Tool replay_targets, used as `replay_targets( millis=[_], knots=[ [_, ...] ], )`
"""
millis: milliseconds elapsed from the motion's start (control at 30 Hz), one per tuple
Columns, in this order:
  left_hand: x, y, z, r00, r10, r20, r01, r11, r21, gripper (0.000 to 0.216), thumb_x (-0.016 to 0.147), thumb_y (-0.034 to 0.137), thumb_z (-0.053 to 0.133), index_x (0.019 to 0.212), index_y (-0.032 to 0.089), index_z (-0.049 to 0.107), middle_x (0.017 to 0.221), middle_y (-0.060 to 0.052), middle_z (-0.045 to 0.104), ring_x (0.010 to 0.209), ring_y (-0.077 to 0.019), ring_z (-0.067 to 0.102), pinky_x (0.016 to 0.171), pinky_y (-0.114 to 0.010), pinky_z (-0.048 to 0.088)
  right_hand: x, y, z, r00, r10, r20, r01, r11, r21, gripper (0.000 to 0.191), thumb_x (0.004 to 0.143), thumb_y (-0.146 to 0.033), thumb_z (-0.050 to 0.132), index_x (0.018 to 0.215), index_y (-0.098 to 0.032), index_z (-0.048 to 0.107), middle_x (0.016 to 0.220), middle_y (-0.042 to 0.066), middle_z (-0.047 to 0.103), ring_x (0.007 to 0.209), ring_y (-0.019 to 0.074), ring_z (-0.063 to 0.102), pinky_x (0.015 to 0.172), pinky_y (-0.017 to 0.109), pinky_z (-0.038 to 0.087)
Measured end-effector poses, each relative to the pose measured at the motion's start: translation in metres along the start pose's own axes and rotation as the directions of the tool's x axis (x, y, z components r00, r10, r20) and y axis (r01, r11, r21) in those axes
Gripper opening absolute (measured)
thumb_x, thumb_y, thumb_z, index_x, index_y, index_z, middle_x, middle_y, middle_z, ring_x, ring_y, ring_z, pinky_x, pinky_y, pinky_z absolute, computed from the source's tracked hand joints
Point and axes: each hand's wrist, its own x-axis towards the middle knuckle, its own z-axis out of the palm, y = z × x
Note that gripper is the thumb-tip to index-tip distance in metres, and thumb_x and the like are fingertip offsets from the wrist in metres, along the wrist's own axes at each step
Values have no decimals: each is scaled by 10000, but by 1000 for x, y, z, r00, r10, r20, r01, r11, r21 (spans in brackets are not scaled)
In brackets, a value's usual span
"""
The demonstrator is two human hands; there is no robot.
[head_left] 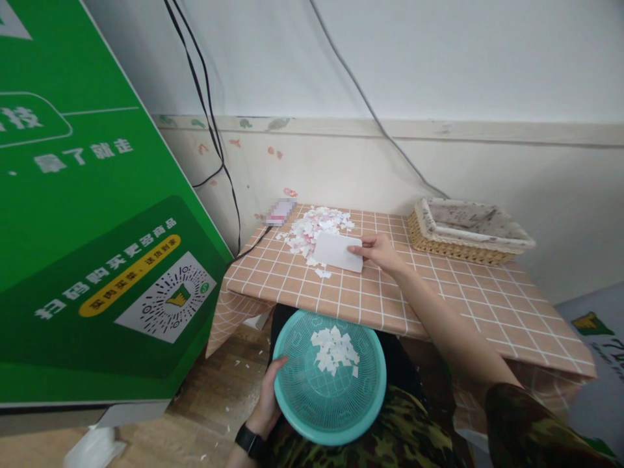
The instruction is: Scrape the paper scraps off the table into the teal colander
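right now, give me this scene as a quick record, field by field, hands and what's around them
left hand: grips the rim of the teal basket
right hand: holds the white card at its right end
teal basket: in front of the table edge, with white paper scraps inside
card position: at the near side of the scrap pile
surface: checked tablecloth
right side of table: cloth-lined wicker basket
left of pile: pixelated item, identity unclear

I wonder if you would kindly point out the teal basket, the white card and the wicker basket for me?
Teal basket (341,411): head view, on its bare inner wall.
White card (337,252): head view, middle of its upward face.
Wicker basket (458,252): head view, on its woven front wall.
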Motion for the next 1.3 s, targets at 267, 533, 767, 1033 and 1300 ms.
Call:
replay_targets(
  millis=[267,533,767,1033,1300],
  knots=[
    [-3,2,3,1000,-26,16,26,1000,-2,259,698,290,635,835,78,693,808,-115,734,713,-234,664,785,-377,494,-2,-5,4,997,-27,72,26,1000,3,323,665,-433,695,790,-134,697,703,49,660,582,124,568,502,250,443],
    [1,0,-1,999,-33,33,34,999,-10,263,707,298,631,837,78,693,792,-111,735,702,-232,663,778,-378,496,-5,-8,9,983,-44,180,46,999,-11,292,676,-417,698,761,-137,701,691,42,657,596,114,559,508,235,437],
    [3,-1,-4,1000,-2,25,2,1000,0,251,707,297,638,828,86,700,788,-95,736,704,-225,658,761,-362,496,-6,-8,9,979,-28,202,31,999,-8,297,683,-419,690,810,-151,707,751,49,671,616,117,569,504,234,442],
    [1,0,-2,1000,5,17,-5,1000,2,239,714,290,631,822,88,699,781,-91,736,698,-223,660,748,-353,499,-1,-8,-12,1000,15,-6,-16,1000,-20,350,604,-426,739,776,-123,702,656,58,653,552,132,565,440,238,425],
    [3,-2,-5,1000,-2,16,2,1000,0,273,700,298,639,863,86,696,821,-102,737,727,-241,666,786,-388,494,-3,-7,-20,995,23,95,-22,1000,-12,274,616,-384,741,719,-134,696,640,41,643,550,119,561,464,235,428]
  ],
)
